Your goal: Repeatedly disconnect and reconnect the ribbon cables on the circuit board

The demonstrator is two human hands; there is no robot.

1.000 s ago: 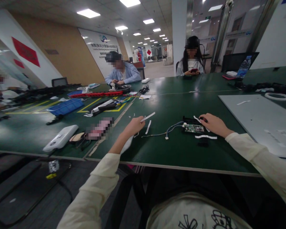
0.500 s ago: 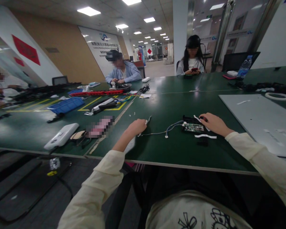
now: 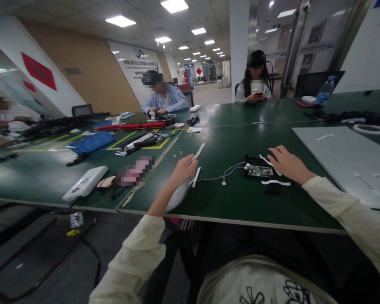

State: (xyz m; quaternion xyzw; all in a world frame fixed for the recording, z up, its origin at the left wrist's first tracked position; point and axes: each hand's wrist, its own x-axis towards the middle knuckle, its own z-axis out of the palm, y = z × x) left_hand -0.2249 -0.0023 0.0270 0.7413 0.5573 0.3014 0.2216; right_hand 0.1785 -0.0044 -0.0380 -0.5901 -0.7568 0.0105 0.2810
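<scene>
My left hand (image 3: 183, 169) is raised a little above the green table (image 3: 228, 198) and pinches a thin white strip (image 3: 199, 152) that points up and to the right. A second white strip (image 3: 196, 177) lies just below it. My right hand (image 3: 286, 163) rests with its fingers spread on the right end of a small green circuit board (image 3: 259, 170). Blue and white wires (image 3: 230, 169) run from the board toward my left hand. More white strips (image 3: 275, 183) lie beside the board.
A large grey sheet (image 3: 345, 157) covers the table to the right. At left lie a white device (image 3: 85, 183), a blue tray (image 3: 90, 142) and red parts (image 3: 129, 126). Two people sit across the table, one in blue (image 3: 165, 99), one holding a phone (image 3: 255, 86).
My left hand dipped to the table beside the wires, then rose again with a white strip pinched. My right hand's fingers spread out over the board's right end.
</scene>
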